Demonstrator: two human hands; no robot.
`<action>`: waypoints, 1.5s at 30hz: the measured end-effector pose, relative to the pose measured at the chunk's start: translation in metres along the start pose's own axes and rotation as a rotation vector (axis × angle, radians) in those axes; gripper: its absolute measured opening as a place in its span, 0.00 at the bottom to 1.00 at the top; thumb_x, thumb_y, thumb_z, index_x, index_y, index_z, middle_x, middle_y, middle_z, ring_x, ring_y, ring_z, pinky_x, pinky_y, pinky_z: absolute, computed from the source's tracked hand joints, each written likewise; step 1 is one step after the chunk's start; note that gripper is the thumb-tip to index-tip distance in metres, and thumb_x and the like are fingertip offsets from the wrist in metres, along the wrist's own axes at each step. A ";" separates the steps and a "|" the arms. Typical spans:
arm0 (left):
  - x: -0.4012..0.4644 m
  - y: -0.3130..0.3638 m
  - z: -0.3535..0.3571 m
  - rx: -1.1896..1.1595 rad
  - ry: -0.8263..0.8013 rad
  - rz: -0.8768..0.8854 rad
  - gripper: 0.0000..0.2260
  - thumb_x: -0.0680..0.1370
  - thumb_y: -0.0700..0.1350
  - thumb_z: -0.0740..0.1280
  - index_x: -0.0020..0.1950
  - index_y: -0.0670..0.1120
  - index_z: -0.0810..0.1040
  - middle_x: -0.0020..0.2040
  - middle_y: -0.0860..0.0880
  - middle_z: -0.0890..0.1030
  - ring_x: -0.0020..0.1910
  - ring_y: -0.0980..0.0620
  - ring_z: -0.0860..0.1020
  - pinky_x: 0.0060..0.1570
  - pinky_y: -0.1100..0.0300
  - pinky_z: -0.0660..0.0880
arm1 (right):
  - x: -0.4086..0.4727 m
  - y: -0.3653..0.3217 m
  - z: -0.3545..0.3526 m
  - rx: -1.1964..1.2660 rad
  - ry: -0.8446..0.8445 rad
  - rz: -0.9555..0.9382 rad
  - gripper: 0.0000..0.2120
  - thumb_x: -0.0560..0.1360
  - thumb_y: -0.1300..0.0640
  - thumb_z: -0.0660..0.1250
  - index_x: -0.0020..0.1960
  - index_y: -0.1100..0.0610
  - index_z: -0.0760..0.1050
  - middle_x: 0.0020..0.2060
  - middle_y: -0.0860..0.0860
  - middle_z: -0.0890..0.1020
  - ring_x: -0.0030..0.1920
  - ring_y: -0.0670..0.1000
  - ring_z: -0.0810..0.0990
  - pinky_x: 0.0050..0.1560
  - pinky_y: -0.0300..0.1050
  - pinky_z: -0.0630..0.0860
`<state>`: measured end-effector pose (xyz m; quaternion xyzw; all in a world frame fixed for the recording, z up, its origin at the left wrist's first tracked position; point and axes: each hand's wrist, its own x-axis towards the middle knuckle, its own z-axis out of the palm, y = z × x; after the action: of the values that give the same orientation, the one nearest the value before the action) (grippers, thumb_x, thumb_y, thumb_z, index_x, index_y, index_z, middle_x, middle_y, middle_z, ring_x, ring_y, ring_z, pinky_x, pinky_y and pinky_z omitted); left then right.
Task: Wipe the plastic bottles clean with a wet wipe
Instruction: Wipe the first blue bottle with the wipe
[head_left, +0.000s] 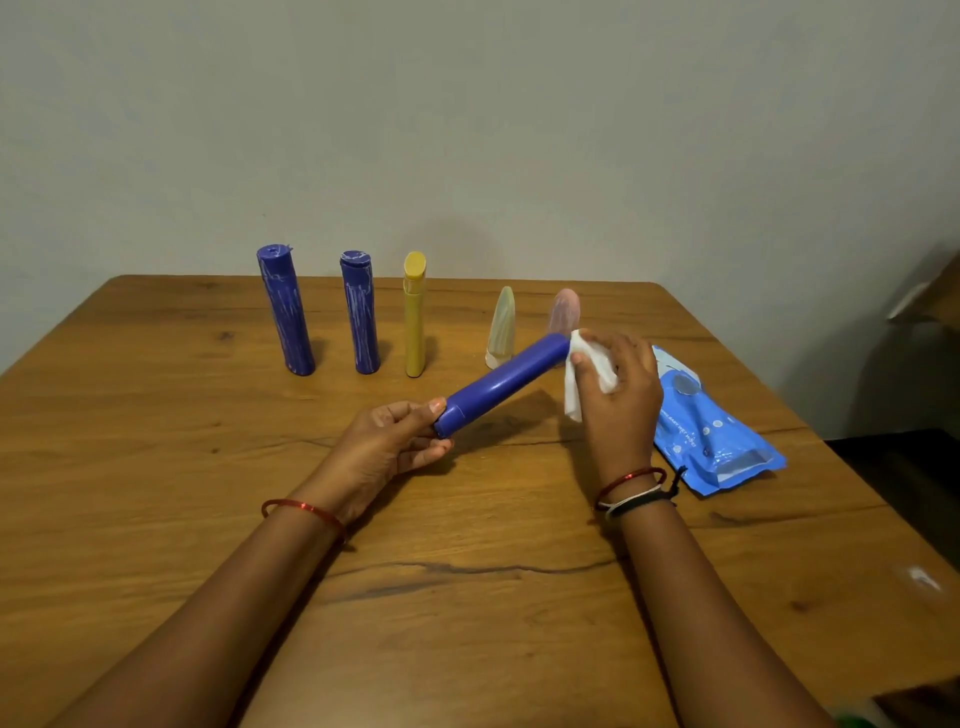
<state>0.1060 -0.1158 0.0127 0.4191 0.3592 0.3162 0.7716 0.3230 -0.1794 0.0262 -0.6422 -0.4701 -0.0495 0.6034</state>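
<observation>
Six bottles, one wet wipe

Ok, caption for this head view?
Left hand holds blue bottle; right hand wipes its end with wet wipe.

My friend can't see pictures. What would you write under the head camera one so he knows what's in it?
A person's left hand holds a blue bottle above a wooden table while the right hand wipes its far end with a white wet wipe. Five more bottles stand behind, and a blue wipes pack lies on the right.
</observation>
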 end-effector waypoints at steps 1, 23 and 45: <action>0.000 -0.001 0.000 0.021 0.016 0.031 0.18 0.67 0.49 0.72 0.52 0.39 0.79 0.38 0.45 0.84 0.36 0.53 0.83 0.34 0.66 0.79 | -0.001 -0.001 0.000 0.009 0.002 0.000 0.10 0.75 0.63 0.67 0.56 0.57 0.78 0.51 0.52 0.75 0.48 0.36 0.72 0.43 0.21 0.66; -0.007 -0.003 -0.006 0.499 0.216 0.545 0.13 0.69 0.36 0.74 0.48 0.51 0.77 0.52 0.50 0.81 0.52 0.54 0.80 0.52 0.57 0.77 | -0.020 -0.008 0.018 -0.003 -0.090 0.116 0.12 0.75 0.59 0.67 0.56 0.50 0.73 0.54 0.46 0.73 0.54 0.44 0.72 0.43 0.31 0.71; -0.001 -0.013 -0.004 0.230 0.143 0.386 0.17 0.69 0.32 0.73 0.56 0.40 0.77 0.51 0.39 0.83 0.52 0.41 0.82 0.52 0.46 0.79 | -0.057 -0.049 0.044 -0.153 -0.470 -0.217 0.12 0.74 0.62 0.68 0.58 0.58 0.77 0.53 0.51 0.77 0.53 0.46 0.74 0.52 0.30 0.67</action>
<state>0.1051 -0.1206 0.0003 0.5418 0.3596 0.4439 0.6165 0.2367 -0.1827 0.0143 -0.6258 -0.6582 0.0009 0.4185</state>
